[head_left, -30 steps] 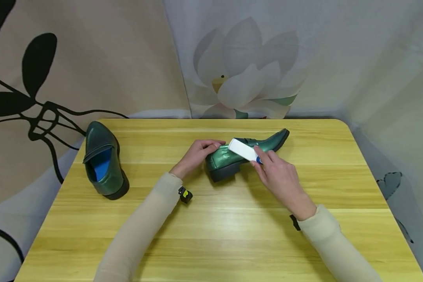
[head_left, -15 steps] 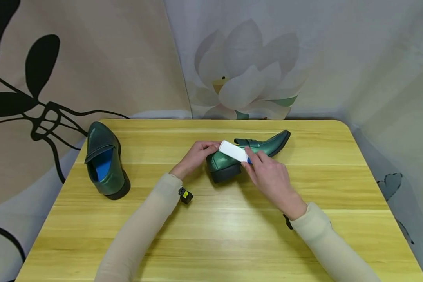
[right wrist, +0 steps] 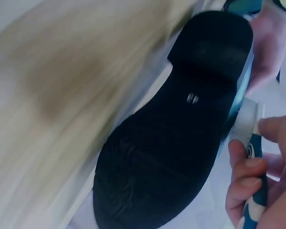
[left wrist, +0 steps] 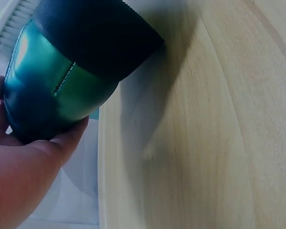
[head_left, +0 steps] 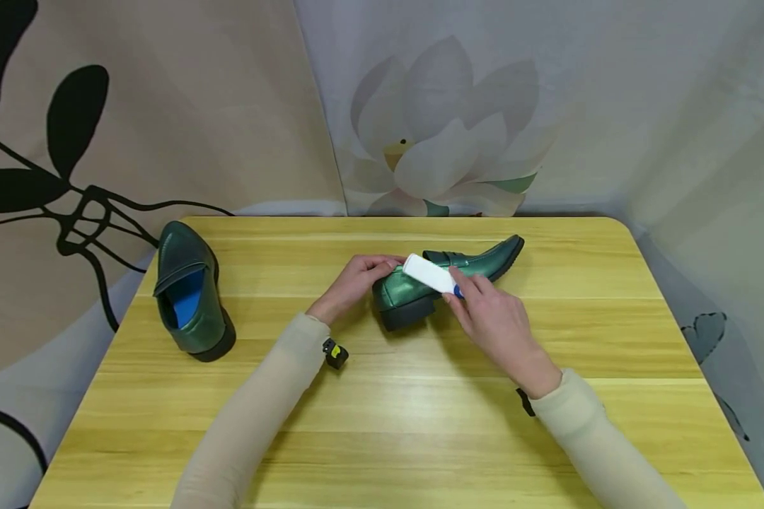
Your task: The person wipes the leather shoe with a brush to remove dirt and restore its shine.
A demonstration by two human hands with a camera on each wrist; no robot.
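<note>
The left hand [head_left: 356, 283] grips the green shoe [head_left: 402, 288] at the opening above its heel, thumb and fingers on either side of the rim; that hold probably steadies the shoe and leaves its side exposed to the brush [head_left: 428, 273]; the right hand [head_left: 499, 325] is curled round the brush's blue-and-white handle [right wrist: 258, 195], so the bristles [left wrist: 14, 26] can face the shoe, and they look to be against it, though the exact contact is hidden; the green shoe is near the far edge of the worktop [head_left: 382, 431], toe pointing away to the right, tilted so its sole [right wrist: 167, 129] faces the person; I cannot tell whether any of it rests on the wood.

The other shoe [head_left: 213, 311] stands upright at the worktop's left edge, well apart, perhaps to leave room for both arms.

The green shoe has a glossy, metallic finish with bright highlights; a strap crosses its top, a short stitched seam runs up the back, and the black sole carries a chunky heel and a patterned tread at the front.
</note>
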